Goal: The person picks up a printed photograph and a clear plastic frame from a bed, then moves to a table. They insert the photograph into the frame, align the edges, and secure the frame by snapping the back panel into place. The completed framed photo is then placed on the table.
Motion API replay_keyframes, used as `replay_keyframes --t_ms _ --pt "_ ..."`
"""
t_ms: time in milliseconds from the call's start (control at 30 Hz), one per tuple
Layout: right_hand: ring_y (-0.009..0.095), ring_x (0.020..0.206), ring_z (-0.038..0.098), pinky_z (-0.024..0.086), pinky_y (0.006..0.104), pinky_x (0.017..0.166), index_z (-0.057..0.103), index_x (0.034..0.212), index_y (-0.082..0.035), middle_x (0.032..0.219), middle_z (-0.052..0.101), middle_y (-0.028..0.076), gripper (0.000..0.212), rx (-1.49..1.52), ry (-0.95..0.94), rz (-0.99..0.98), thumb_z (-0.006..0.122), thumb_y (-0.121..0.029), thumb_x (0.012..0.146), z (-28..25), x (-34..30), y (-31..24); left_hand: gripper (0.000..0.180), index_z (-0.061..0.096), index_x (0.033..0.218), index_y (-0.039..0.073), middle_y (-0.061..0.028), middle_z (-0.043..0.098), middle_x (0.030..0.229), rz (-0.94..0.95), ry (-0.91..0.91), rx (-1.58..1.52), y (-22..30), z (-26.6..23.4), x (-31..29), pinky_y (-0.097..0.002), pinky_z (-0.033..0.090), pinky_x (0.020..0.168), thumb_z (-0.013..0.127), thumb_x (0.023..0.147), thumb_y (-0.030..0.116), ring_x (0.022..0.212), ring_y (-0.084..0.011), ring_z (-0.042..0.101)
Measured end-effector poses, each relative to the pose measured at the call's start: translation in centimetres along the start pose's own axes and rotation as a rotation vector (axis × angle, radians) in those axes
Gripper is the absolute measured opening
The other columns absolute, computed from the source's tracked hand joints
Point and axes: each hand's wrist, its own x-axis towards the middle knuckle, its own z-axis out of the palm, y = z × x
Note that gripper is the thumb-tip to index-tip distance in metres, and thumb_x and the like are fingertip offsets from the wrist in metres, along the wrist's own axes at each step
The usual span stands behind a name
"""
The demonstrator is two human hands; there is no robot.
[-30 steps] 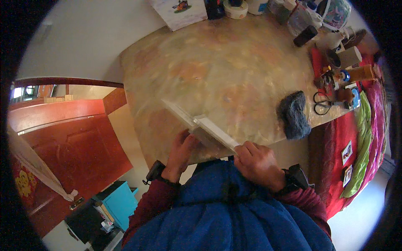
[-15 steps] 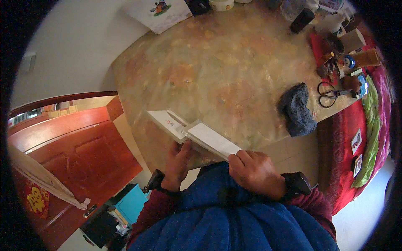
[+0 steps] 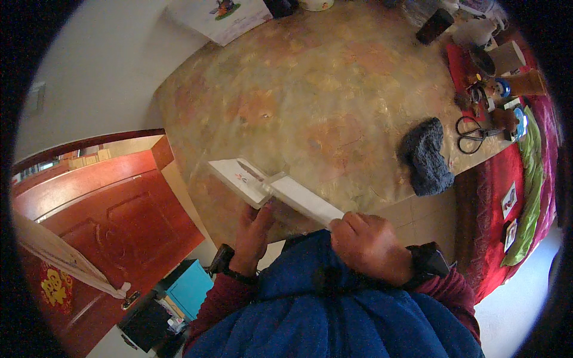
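Note:
My left hand [image 3: 252, 232] is closed on the lower edge of a small clear-edged frame [image 3: 242, 178], whose white face carries a dark shape and a little reddish drawing. A plain white panel with a pale border [image 3: 307, 197] slants down to the right from that frame. Its lower right end is gripped by my right hand [image 3: 370, 241], thumb and fingers pinched together. Frame and panel meet near the middle; whether they are joined, I cannot tell. Both are held over the table's near edge.
A patterned table [image 3: 334, 77] spreads ahead, with a grey cloth [image 3: 427, 156] and black-handled scissors [image 3: 471, 136] at its right. Bottles and small goods crowd the far right. A red-brown door [image 3: 113, 221] stands at left, a red-covered bed [image 3: 495, 197] at right.
My right hand has shifted slightly to the right. The framed picture's face shows a little more. Both hands keep their hold.

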Motion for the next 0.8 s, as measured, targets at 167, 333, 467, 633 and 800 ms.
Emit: replay_keyframes --t_ms 167,333,467,633,800 --pt "0.029 0.062 0.060 0.051 0.0410 0.054 0.054 0.082 -0.007 0.073 0.052 0.010 0.012 -0.004 0.065 0.054 0.066 -0.008 0.079 -0.1 0.2 0.3 0.051 0.048 0.136 -0.003 -0.0131 0.060 0.124 0.098 -0.123 0.070 -0.7 -1.4 0.6 -0.0347 0.049 0.093 0.064 0.096 0.025 0.110 -0.0201 0.058" --pt "0.030 0.064 0.061 0.051 0.0416 0.055 0.058 0.085 -0.007 0.074 0.055 0.010 0.011 -0.044 0.067 0.070 0.068 -0.008 0.080 0.1 0.2 0.0 0.059 0.049 0.132 -0.008 -0.0160 0.061 0.117 0.113 -0.072 0.140 -1.7 -2.2 1.3 -0.0359 0.051 0.089 0.069 0.093 0.031 0.105 -0.0217 0.060" --pt "0.031 0.066 0.062 0.051 0.0418 0.056 0.061 0.088 -0.007 0.075 0.057 0.011 0.010 -0.066 0.078 0.074 0.067 -0.008 0.081 0.3 0.2 -0.4 0.062 0.047 0.133 -0.009 -0.0167 0.060 0.116 0.121 -0.047 0.145 -2.2 -2.5 1.2 -0.0356 0.052 0.088 0.070 0.093 0.031 0.103 -0.0221 0.061" --pt "0.030 0.065 0.062 0.051 0.0414 0.055 0.060 0.087 -0.007 0.075 0.056 0.010 0.009 -0.100 0.074 0.054 0.067 -0.009 0.081 0.2 0.0 -0.9 0.062 0.047 0.133 -0.009 -0.0174 0.061 0.117 0.150 -0.060 0.093 -2.9 -2.8 1.8 -0.0339 0.053 0.086 0.071 0.092 0.030 0.102 -0.0215 0.061" --pt "0.029 0.062 0.062 0.051 0.0412 0.053 0.055 0.080 -0.008 0.073 0.055 0.011 0.011 -0.138 0.026 0.004 0.066 -0.009 0.083 0.9 -0.3 -1.2 0.059 0.048 0.134 -0.009 -0.0161 0.062 0.115 0.144 -0.014 0.141 -3.1 -2.7 2.0 -0.0332 0.053 0.085 0.070 0.092 0.027 0.102 -0.0210 0.062"
